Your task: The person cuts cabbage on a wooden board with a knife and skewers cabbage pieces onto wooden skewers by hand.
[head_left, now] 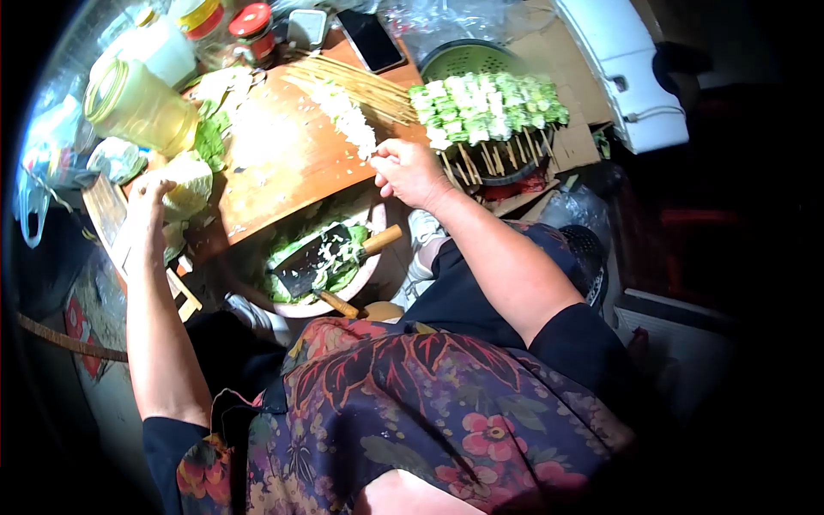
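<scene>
My left hand (153, 190) is at the table's left edge, fingers curled against the side of a pale green cabbage (189, 187). My right hand (410, 174) is over the front right of the wooden table (292, 163), thumb and fingers pinched together. Whatever sits between those fingertips is too small to make out. Just beyond them a row of small white cabbage pieces (346, 118) runs across the wood. Bamboo skewers (360, 88) lie in a bundle behind that row. To the right, skewered cabbage pieces (489, 107) rest over a green colander (459, 60), sticks pointing towards me.
Below the table edge, a cleaver (307, 264) and another wooden handle (337, 304) lie in a basin (371, 279) with cabbage scraps. A jar of yellowish liquid (142, 107), a red-lidded jar (251, 34) and a phone (371, 40) stand or lie along the back.
</scene>
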The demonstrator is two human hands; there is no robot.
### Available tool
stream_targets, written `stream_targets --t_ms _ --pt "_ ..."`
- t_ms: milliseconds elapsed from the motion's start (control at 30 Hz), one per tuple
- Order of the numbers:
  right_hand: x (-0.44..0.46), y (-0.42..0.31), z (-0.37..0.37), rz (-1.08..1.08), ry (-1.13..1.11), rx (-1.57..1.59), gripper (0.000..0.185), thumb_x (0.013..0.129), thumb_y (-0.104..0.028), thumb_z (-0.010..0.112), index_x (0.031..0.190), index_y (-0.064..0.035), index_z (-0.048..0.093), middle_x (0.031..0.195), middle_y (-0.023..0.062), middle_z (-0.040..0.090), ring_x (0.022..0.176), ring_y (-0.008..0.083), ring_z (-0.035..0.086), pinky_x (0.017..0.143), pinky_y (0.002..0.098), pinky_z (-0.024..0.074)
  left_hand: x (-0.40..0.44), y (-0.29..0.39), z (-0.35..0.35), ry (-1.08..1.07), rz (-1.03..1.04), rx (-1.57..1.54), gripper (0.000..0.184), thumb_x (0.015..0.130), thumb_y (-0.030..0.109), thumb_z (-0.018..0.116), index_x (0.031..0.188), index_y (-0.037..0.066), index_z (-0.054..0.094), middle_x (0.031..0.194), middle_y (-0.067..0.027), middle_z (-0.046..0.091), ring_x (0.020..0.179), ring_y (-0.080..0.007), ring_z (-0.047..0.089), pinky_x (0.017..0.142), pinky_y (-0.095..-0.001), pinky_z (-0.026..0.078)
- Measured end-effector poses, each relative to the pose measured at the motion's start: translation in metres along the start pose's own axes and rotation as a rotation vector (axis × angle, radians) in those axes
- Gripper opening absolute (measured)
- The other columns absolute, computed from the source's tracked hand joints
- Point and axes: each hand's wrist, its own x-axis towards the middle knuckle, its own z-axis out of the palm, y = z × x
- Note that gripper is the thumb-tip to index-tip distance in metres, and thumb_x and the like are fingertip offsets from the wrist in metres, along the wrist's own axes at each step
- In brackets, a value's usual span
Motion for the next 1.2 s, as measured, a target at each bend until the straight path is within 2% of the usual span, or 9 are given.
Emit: stream_targets --t_ms 233,500,567,633,700,800,867,1033,1200 --pt "-0.028 -0.004 -0.024 -0.030 -0.003 0.152 0.017 0.089 -0.016 0.061 0.096 -0.0003 0.060 0.070 0.0052 0.061 0.051 0.0101 0.056 0.046 0.0235 0.0453 -0.053 0.026 0.051 -0.116 -0.211 -0.257 0.028 0.076 0.022 0.067 0.097 0.005 0.063 0.093 -0.0119 0.061 0.079 -0.0232 0.062 0.067 -0.0368 0.054" --pt "-0.002 0.029 -0.010 0.049 0.046 -0.276 0.019 0.085 -0.022 0.060 0.096 -0.0077 0.068 0.072 0.0068 0.067 0.052 0.0139 0.062 0.056 0.0294 0.0512 -0.072 0.008 0.081 -0.249 -0.160 -0.233 0.029 0.074 0.016 0.068 0.097 -0.002 0.065 0.088 -0.0106 0.065 0.071 -0.0181 0.060 0.065 -0.0328 0.050" --pt "0.016 0.046 -0.005 -0.115 0.090 -0.486 0.020 0.088 -0.020 0.058 0.096 -0.0028 0.065 0.069 0.0054 0.064 0.051 0.0121 0.060 0.053 0.0279 0.0488 -0.087 0.022 0.092 0.009 -0.204 -0.197 0.037 0.073 0.015 0.070 0.104 -0.005 0.063 0.092 -0.0117 0.065 0.076 -0.0188 0.061 0.070 -0.0333 0.051" --pt "0.022 0.046 0.000 -0.131 0.127 -0.593 0.022 0.087 -0.023 0.057 0.095 -0.0054 0.066 0.073 0.0101 0.067 0.059 0.0196 0.064 0.059 0.0328 0.0505 -0.087 0.024 0.090 0.044 -0.205 -0.111 0.044 0.071 0.016 0.072 0.109 -0.005 0.061 0.095 -0.0130 0.065 0.083 -0.0203 0.061 0.071 -0.0339 0.052" --pt "0.022 0.043 0.001 -0.142 0.176 -0.710 0.024 0.085 -0.029 0.057 0.094 -0.0088 0.067 0.085 0.0158 0.067 0.085 0.0339 0.064 0.075 0.0411 0.0498 -0.086 0.026 0.083 -0.259 -0.164 -0.121 0.045 0.070 0.017 0.073 0.110 -0.002 0.061 0.098 -0.0143 0.064 0.087 -0.0217 0.061 0.070 -0.0342 0.052" --pt "0.012 0.024 0.005 -0.089 0.133 -0.837 0.024 0.085 -0.027 0.057 0.097 -0.0080 0.065 0.090 0.0165 0.067 0.087 0.0342 0.064 0.078 0.0424 0.0497 -0.077 0.014 0.083 -0.243 -0.170 -0.010 0.045 0.072 0.017 0.069 0.113 0.000 0.057 0.101 -0.0146 0.061 0.086 -0.0221 0.061 0.066 -0.0339 0.054" --pt "0.002 0.019 0.009 -0.311 0.245 -0.998 0.024 0.083 -0.023 0.057 0.101 -0.0071 0.063 0.097 0.0174 0.065 0.090 0.0350 0.063 0.081 0.0438 0.0492 -0.078 0.015 0.083 -0.281 -0.180 0.044 0.048 0.075 0.017 0.066 0.117 -0.001 0.052 0.106 -0.0156 0.058 0.087 -0.0234 0.061 0.065 -0.0340 0.055" --pt "-0.012 0.003 0.040 -0.473 0.051 -0.724 0.029 0.080 -0.020 0.060 0.103 -0.0035 0.062 0.094 0.0161 0.065 0.087 0.0322 0.064 0.081 0.0404 0.0503 -0.090 0.009 0.092 -0.319 -0.449 -0.050 0.052 0.081 0.038 0.064 0.121 0.006 0.053 0.106 -0.0207 0.057 0.089 -0.0305 0.062 0.070 -0.0403 0.054" --pt "-0.016 -0.016 0.075 -0.346 -0.107 -0.537 0.027 0.081 -0.022 0.062 0.101 -0.0039 0.063 0.086 0.0127 0.067 0.082 0.0274 0.065 0.076 0.0361 0.0512 -0.114 -0.006 0.107 -0.517 -0.679 -0.199 0.067 0.082 0.054 0.060 0.130 0.009 0.045 0.109 -0.0191 0.057 0.096 -0.0365 0.061 0.079 -0.0453 0.051"
